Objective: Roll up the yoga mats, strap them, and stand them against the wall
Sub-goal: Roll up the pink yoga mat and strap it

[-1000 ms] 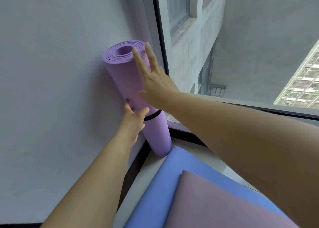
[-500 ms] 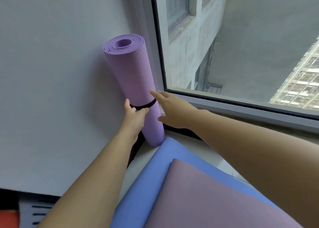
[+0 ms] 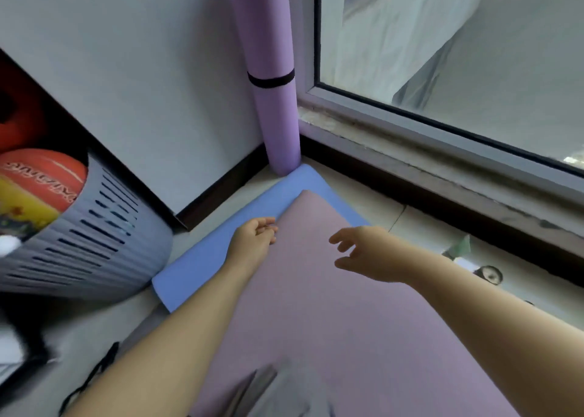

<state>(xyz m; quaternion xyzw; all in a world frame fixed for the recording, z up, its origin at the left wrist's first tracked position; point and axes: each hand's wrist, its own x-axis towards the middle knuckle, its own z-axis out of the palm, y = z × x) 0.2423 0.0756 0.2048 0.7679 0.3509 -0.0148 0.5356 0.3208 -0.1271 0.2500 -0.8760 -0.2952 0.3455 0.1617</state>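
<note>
Done: rolled purple foam mat (image 3: 275, 116), strapped, stands against white wall (image 3: 158, 84).
Next: flat mauve foam mat (image 3: 331, 306) lies on flat blue mat (image 3: 205, 258).
Handling: likely soft, springy; take its short edge.
Your grip: left hand (image 3: 252, 239), right hand (image 3: 366, 252) slack, empty.

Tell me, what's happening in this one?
A person is putting away yoga mats. One purple mat, rolled and bound with a black strap, stands in the corner against the wall. A mauve mat lies flat on a blue mat on the floor. The right hand hovers open above the mauve mat; the left hand is at its edge, fingers loosely curled, grip unclear.
</note>
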